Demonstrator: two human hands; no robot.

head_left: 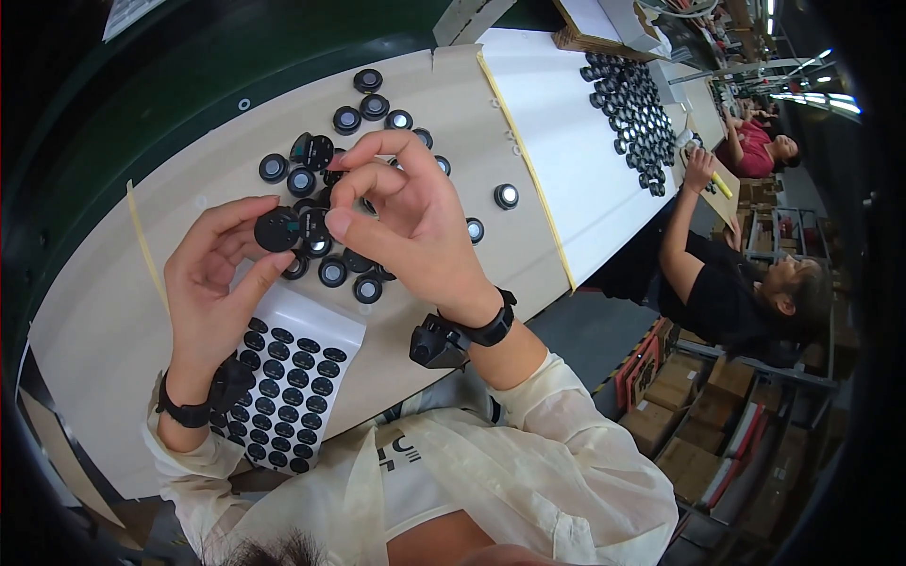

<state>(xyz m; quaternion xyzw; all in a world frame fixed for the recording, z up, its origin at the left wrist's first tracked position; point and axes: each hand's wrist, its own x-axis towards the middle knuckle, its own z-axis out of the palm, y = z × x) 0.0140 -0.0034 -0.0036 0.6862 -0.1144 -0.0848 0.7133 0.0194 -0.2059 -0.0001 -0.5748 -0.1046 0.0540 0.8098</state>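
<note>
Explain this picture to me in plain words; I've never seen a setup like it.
There is no robot here, just a person's two bare hands, each wrist wearing a black strap. The single picture comes from a wide camera on that person's head, looking down, so straight edges bend near the rim. On the table lie small round black parts, many with pale centres, and a white sheet of dark oval stickers. The left hand holds a black disc between its fingers. The right hand is close by; whether it grips anything is hard to tell. Off to the right, a co-worker in black is near a larger group of similar parts.
</note>
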